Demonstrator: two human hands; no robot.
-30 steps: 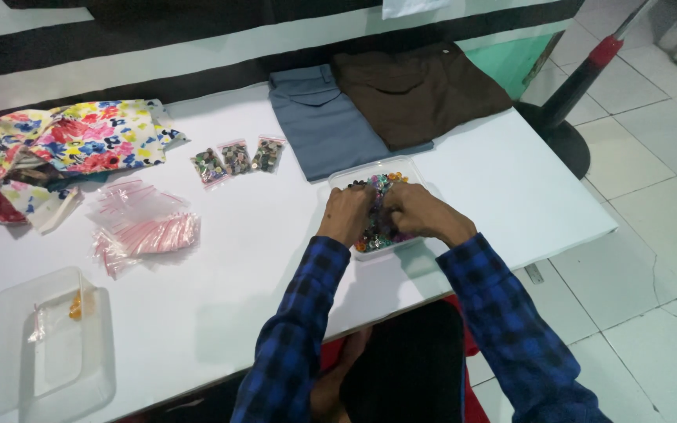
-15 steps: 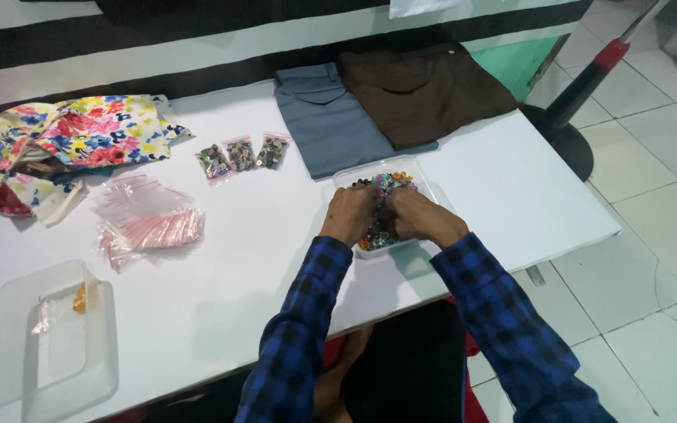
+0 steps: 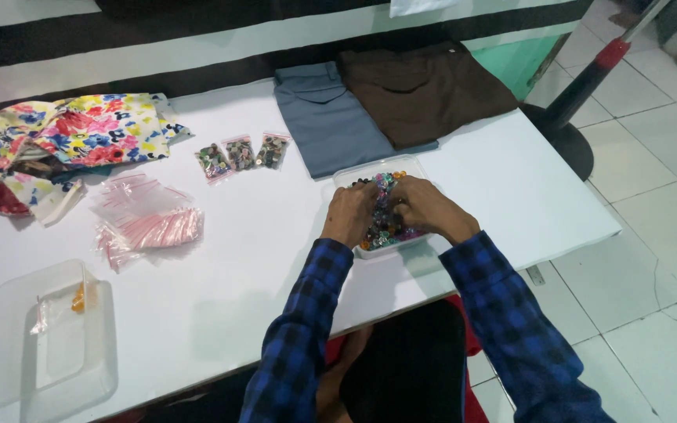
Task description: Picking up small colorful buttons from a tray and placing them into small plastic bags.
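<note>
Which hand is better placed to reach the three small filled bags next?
Probably the left hand. Both hands are in the clear plastic tray of colourful buttons, but the three small filled clear bags lie up and to the left, nearer it. The right hand would have to cross over.

Three small clear filled bags [image 3: 242, 153] lie in a row on my desk [image 3: 221, 298]. Left of them sits a heap of empty pink-edged zip bags [image 3: 146, 221]; another clear bag [image 3: 60, 307] lies inside the lid-like tray [image 3: 9, 368].

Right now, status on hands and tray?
Left hand and right hand both in clear tray, fingers among mixed buttons. Grip unclear. Nothing obstructing.
</note>
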